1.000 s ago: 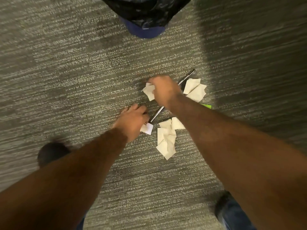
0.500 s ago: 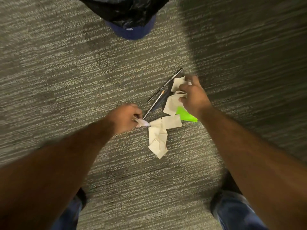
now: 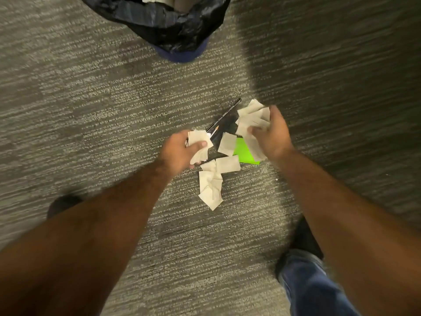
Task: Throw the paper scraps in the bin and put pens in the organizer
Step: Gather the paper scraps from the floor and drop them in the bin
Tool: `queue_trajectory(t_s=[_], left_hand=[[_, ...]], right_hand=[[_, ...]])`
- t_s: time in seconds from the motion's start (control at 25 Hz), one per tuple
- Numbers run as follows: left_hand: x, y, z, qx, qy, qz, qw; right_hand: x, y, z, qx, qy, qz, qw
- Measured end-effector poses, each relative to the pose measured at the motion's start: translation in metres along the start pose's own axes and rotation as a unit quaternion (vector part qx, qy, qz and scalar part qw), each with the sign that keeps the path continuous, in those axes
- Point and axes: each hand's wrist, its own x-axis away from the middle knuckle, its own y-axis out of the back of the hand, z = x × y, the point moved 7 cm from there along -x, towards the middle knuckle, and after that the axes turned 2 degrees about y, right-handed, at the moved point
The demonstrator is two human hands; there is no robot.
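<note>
My left hand (image 3: 180,152) is closed around a small bunch of white paper scraps (image 3: 199,144). My right hand (image 3: 271,135) grips a bigger bunch of scraps (image 3: 251,120). Between and below the hands, several white scraps (image 3: 210,185) lie on the carpet, one (image 3: 226,143) partly over a bright green sheet (image 3: 245,152). Two dark pens (image 3: 224,117) lie slantwise on the floor between my hands, partly hidden by the held paper. The bin (image 3: 164,21), blue with a black liner, stands at the top. No organizer is in view.
Grey striped carpet (image 3: 91,110) covers the whole floor. My dark shoe (image 3: 61,202) shows at the lower left, and my other shoe and blue jeans leg (image 3: 305,277) at the lower right. A dark shadow covers the carpet on the right.
Both hands have gathered more scraps and lifted slightly off the carpet. The view has shifted, so more of the bin shows at the top.
</note>
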Motion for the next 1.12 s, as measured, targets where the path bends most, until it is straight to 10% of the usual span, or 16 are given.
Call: queue_trajectory(t_s=[0.52, 1.12], left_hand=[[0.100, 0.112, -0.185, 0.230, -0.160, -0.175, 0.944], [0.041, 0.237, -0.249, 0.057, -0.115, -0.240, 0.962]], right_hand=[[0.047, 0.030, 0.222, -0.274, 0.074, -0.021, 0.959], [-0.027, -0.013, 0.341, -0.167, 0.031, 0.002, 0.985]])
